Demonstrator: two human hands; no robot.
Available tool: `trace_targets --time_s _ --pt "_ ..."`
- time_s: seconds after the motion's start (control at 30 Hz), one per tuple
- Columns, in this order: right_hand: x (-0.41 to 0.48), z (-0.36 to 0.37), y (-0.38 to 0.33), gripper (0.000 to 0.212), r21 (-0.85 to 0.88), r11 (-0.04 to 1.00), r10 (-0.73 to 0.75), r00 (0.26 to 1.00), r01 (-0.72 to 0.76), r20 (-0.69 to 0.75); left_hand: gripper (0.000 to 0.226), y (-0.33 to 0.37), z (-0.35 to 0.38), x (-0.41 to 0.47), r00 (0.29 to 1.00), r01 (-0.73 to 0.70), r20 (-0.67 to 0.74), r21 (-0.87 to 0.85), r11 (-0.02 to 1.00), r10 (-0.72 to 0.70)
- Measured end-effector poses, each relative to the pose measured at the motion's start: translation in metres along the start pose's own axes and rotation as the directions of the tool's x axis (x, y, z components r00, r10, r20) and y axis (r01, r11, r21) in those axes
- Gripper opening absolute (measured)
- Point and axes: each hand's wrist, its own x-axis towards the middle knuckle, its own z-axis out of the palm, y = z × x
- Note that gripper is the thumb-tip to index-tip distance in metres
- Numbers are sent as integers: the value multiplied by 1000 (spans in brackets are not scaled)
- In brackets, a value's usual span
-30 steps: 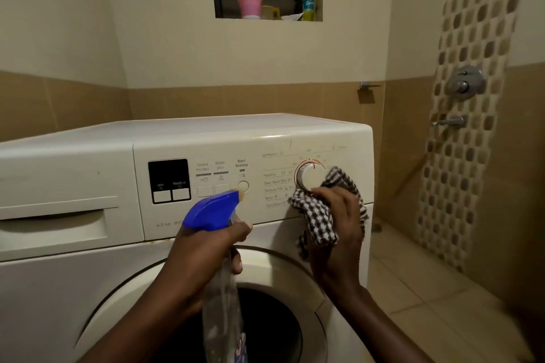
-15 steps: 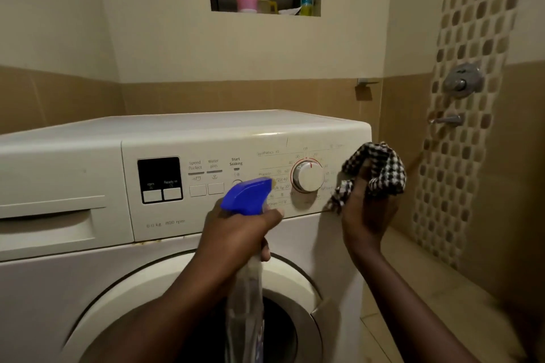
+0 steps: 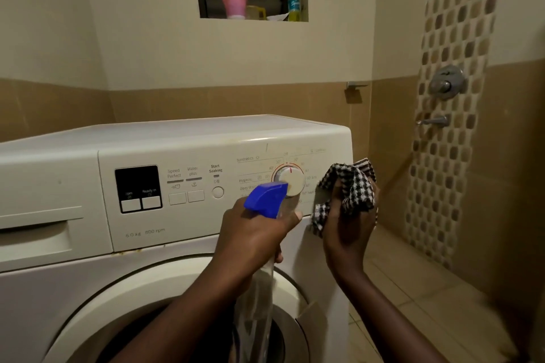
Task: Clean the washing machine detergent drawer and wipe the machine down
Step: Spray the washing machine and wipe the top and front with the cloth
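We had the limp checked cloth (image 3: 352, 186) bunched in our right hand (image 3: 349, 227) at the washing machine's (image 3: 177, 138) front right corner; left hand (image 3: 250, 242) gripped the light, probably slippery spray bottle (image 3: 265, 199) at its neck.

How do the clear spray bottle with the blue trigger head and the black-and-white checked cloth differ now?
The clear spray bottle with the blue trigger head is rigid and roughly upright; the black-and-white checked cloth is soft and bunched. The left hand grips the bottle in front of the white dial; the right hand grips the cloth at the right edge of the panel. Both are held up near the dial.
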Motion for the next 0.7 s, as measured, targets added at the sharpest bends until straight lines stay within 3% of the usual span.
trace_targets --time_s 0.13,0.27,0.37,0.5,0.57,0.63,0.67,0.7 --pt "-4 12 -12 30 28 999 -19 997 17 71 30 -5 -4 -5 999 41 -3 50 998 -41" --pt "-6 20 -31 47 44 990 -139 979 133 152 33 -11 -19 -9 993 81 -89 -33 996 -84" --pt "4 28 -37 50 -85 889 -393 845 450 362 24 -17 -29 -11 985 132 -99 -70 989 -139" --pt "31 39 -48 42 -113 664 -600 617 739 509 18 -26 -37 -15 972 202 -113 -61 977 -208" --pt "33 34 -43 38 -62 574 -661 506 817 554 28 -29 -33 -12 963 226 -132 -65 972 -233" --pt "25 22 -33 35 -18 509 -705 428 861 566 60 -30 -30 -9 955 212 -187 -117 970 -231" --pt "18 16 -28 35 -8 489 -711 404 872 576 66 -32 -31 -6 953 199 -207 -118 973 -220" --pt "13 11 -24 37 -2 484 -705 391 875 591 58 -32 -31 -6 955 204 -196 -116 972 -223"
